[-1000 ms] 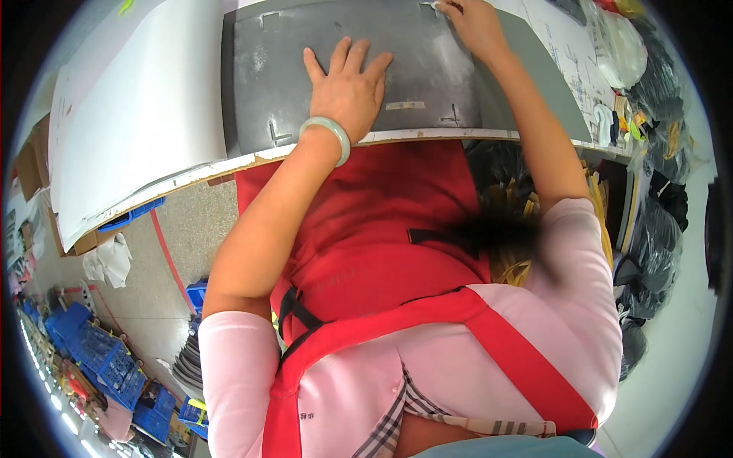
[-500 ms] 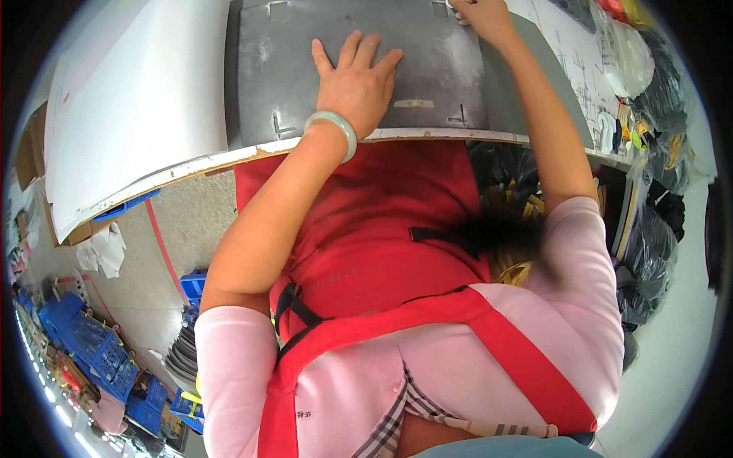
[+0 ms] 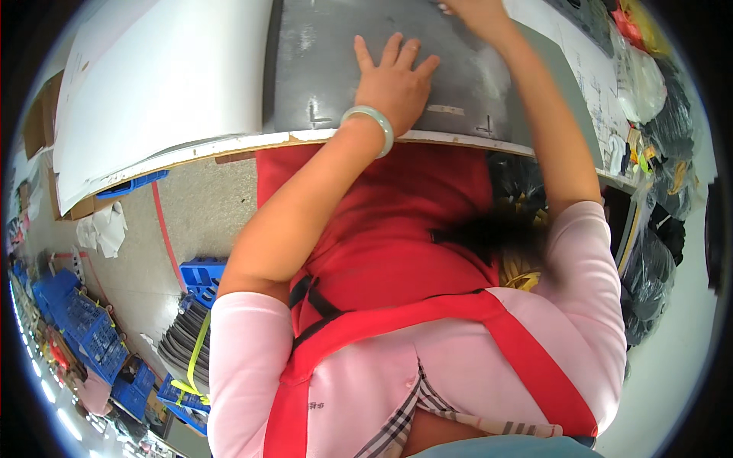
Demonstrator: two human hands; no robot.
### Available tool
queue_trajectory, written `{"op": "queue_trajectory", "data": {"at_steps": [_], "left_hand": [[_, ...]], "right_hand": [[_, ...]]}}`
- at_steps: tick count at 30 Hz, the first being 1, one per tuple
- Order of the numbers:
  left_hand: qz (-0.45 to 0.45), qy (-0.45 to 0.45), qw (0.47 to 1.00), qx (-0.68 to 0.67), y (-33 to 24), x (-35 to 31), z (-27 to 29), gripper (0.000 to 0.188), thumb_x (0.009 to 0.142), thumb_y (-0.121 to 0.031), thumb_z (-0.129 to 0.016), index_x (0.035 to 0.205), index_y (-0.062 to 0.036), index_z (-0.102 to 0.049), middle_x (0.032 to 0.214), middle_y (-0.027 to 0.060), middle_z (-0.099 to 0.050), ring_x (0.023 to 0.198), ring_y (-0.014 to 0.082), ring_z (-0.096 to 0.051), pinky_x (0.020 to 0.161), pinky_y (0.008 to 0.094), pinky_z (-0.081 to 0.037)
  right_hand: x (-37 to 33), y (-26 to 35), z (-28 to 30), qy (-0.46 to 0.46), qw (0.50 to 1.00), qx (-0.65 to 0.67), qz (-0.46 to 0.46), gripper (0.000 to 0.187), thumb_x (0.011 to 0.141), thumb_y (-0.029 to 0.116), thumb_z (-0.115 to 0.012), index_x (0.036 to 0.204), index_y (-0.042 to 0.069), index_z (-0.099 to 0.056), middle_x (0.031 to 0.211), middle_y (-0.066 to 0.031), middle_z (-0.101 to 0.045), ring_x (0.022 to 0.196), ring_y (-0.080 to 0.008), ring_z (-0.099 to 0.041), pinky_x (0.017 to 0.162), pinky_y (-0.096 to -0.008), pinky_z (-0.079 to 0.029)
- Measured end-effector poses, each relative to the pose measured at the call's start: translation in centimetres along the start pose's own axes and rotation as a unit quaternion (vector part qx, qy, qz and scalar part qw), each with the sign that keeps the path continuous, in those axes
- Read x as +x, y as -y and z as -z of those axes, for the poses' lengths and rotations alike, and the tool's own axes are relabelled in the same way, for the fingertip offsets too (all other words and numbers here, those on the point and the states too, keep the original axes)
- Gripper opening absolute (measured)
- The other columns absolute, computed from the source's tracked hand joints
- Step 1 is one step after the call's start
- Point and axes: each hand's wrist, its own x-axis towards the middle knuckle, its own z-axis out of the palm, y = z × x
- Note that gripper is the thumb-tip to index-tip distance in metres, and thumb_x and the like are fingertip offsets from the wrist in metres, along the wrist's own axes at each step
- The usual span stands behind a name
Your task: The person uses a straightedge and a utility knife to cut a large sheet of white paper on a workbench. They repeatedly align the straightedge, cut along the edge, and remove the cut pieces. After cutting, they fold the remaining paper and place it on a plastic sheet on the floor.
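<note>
My left hand (image 3: pixel 395 88) lies flat with fingers spread on a dark grey sheet (image 3: pixel 328 57), a pale green bangle (image 3: pixel 374 122) round its wrist. The sheet is scuffed with white dust and has L-shaped corner marks near its front edge. A short pale strip (image 3: pixel 446 111) shows on it, right of my left hand. At the top edge of the view, my right hand (image 3: pixel 477 14) is partly cut off above the sheet's far part. Its fingertips are pinched on a small whitish thing that I cannot make out.
A large white sheet (image 3: pixel 168 69) curves over the table's left side. The table edge (image 3: pixel 229 145) runs before my red apron (image 3: pixel 382 198). Plastic bags (image 3: pixel 641 91) crowd the right. Blue crates (image 3: pixel 92 328) and a stack of dark sheets (image 3: pixel 183 343) stand at lower left.
The whole view has shifted, so the table appears further right. My right hand has moved left over the sheet, away from its far right corner mark. My left hand stays flat on the sheet.
</note>
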Motion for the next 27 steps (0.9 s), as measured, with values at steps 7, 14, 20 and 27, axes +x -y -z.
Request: {"op": "queue_trajectory", "data": {"at_steps": [7, 14, 20, 27], "left_hand": [[-0.002, -0.006, 0.999, -0.049, -0.1, 0.0, 0.0, 0.044, 0.094, -0.020, -0.054, 0.138, -0.0196, -0.054, 0.146, 0.0099, -0.044, 0.142, 0.0327, -0.033, 0.107, 0.0778, -0.015], [-0.004, 0.017, 0.999, -0.026, -0.2, 0.1, 0.2, 0.043, 0.096, -0.022, -0.051, 0.138, -0.0126, -0.054, 0.149, 0.0119, -0.040, 0.144, 0.0351, -0.030, 0.107, 0.0791, -0.015], [-0.002, 0.013, 0.999, -0.029, 0.2, -0.1, 0.1, 0.041, 0.098, -0.022, -0.049, 0.137, -0.0130, -0.054, 0.151, 0.0127, -0.040, 0.144, 0.0359, -0.032, 0.107, 0.0789, -0.015], [-0.004, 0.031, 0.999, -0.030, 0.1, 0.1, 0.5, 0.044, 0.097, -0.023, -0.049, 0.139, -0.0125, -0.052, 0.149, 0.0135, -0.042, 0.144, 0.0351, -0.033, 0.106, 0.0793, -0.016]], "right_hand": [[4.4, 4.4, -10.4, 0.034, 0.962, -0.170, 0.211, 0.019, 0.086, 0.015, -0.065, 0.086, -0.003, -0.068, 0.083, -0.0251, -0.066, 0.081, -0.0413, -0.064, 0.073, -0.0453, -0.051], [6.3, 4.8, -13.0, 0.061, 0.930, -0.275, 0.237, 0.018, 0.087, 0.013, -0.062, 0.087, -0.004, -0.069, 0.085, -0.0265, -0.066, 0.084, -0.0431, -0.064, 0.077, -0.0481, -0.051], [6.9, 6.0, -12.7, 0.089, 0.947, -0.279, 0.127, 0.014, 0.087, 0.008, -0.060, 0.089, -0.004, -0.067, 0.078, -0.0211, -0.067, 0.071, -0.0329, -0.066, 0.069, -0.0403, -0.054], [6.2, 5.5, -13.5, 0.083, 0.996, -0.012, -0.035, 0.013, 0.089, 0.009, -0.061, 0.084, -0.003, -0.063, 0.066, -0.0100, -0.064, 0.057, -0.0165, -0.061, 0.052, -0.0311, -0.051]]}}
